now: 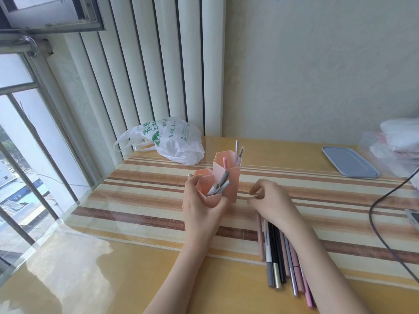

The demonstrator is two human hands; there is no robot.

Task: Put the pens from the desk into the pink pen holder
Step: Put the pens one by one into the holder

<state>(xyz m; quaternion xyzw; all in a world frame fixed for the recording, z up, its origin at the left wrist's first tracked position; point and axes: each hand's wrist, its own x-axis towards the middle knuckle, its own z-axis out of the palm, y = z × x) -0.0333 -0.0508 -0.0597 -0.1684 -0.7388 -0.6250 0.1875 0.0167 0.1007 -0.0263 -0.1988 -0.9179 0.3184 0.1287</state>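
Observation:
A pink pen holder (229, 177) with hexagonal tubes of different heights stands on the striped mat at mid-desk. Several pens stick out of its tubes. My left hand (197, 205) grips the low front tube from the left. My right hand (271, 201) hovers just right of the holder with fingers loosely curled; I see nothing held in it. A row of several pens (277, 257), grey, black, gold-tipped and pink, lies on the desk under my right wrist and forearm, which hides their upper ends.
A white plastic bag (174, 141) lies behind the holder by the radiator. A grey-blue tray (350, 163) sits at the back right, with clear boxes (394, 139) beyond it. A dark cable (381, 214) loops at the right edge. A window runs along the left.

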